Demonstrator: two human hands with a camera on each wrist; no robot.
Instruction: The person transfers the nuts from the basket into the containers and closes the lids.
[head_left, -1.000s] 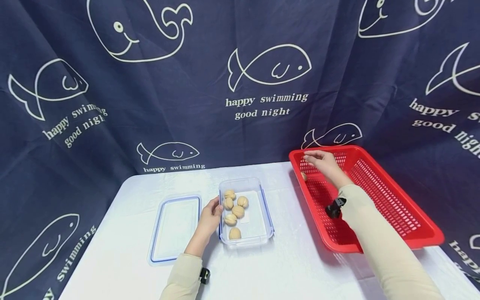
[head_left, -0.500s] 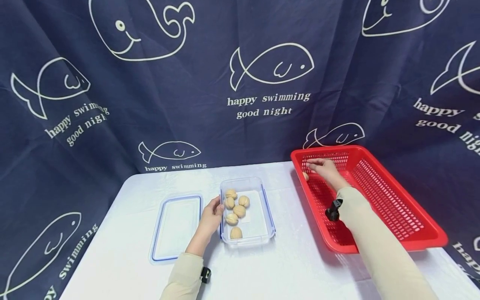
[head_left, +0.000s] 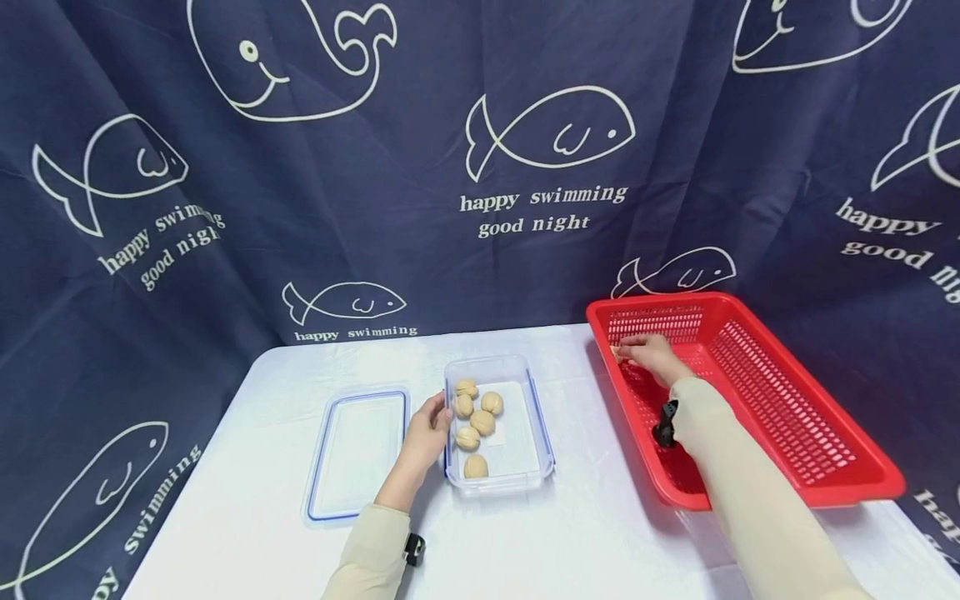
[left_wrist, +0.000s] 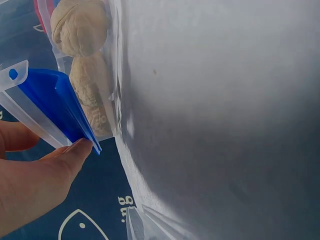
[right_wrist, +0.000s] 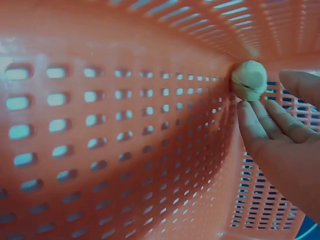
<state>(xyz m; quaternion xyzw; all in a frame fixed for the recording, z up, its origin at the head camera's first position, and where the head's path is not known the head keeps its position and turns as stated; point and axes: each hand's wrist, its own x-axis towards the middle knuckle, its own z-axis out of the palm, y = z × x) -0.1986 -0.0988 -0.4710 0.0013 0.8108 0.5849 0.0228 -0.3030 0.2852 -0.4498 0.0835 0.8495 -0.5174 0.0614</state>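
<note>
In the red plastic basket (head_left: 806, 358), my right hand (head_left: 652, 354) reaches to a walnut (right_wrist: 250, 80) at the far left corner. The right wrist view shows the fingertips right at the walnut's underside, fingers nearly straight and the thumb apart from it. My left hand (head_left: 427, 429) is at the left side of a clear food container (head_left: 525, 462). Its thumb (left_wrist: 75, 152) presses a blue-edged side latch (left_wrist: 55, 100), pinching it against the fingers behind. Several walnuts (head_left: 482, 422) lie in the container, mostly along its left half.
A clear lid with a blue seal (head_left: 358, 454) lies flat on the white-covered table (head_left: 247, 500), left of the container. Behind the table hangs a dark blue curtain (head_left: 420, 242) with fish prints. The basket's raised rim surrounds my right hand.
My right hand has lowered into the basket's far left corner and come to the walnut there. My left hand stays at the container's side. The whole head view has shifted slightly.
</note>
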